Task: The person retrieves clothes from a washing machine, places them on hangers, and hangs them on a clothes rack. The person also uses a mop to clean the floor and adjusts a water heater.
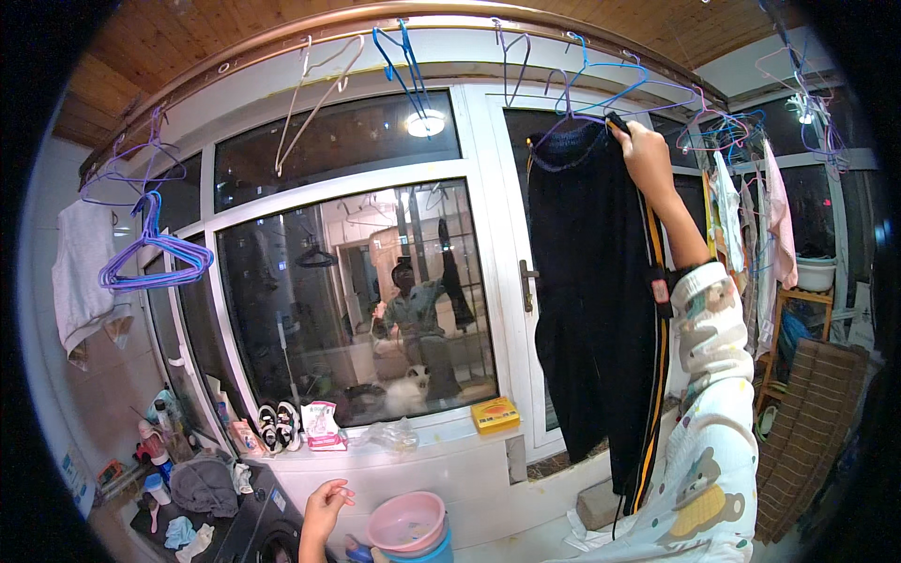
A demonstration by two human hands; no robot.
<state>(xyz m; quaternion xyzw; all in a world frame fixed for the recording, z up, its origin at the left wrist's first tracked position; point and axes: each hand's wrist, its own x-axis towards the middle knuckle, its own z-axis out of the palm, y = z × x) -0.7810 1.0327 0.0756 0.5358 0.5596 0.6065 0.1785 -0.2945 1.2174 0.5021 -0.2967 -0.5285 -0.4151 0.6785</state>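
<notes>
My right hand (646, 153), raised at the upper right, grips the waistband corner of black trousers (588, 267) with an orange and white side stripe. The trousers hang down in front of the glazed door, their waistband at a purple clothes hanger (565, 116). Whether the waistband is fixed to that hanger I cannot tell. Low in the view, my left hand (329, 503) holds nothing, its fingers slightly curled and apart, left of a pink plastic basin (407, 522).
Hangers dangle from the overhead rail (224, 68); a purple bunch (156, 262) hangs left beside a pale vest (84, 267). Shoes (279, 426) and a yellow box (495, 415) stand on the windowsill. Clothes (778, 204) hang at right. Grey cloth (204, 483) lies lower left.
</notes>
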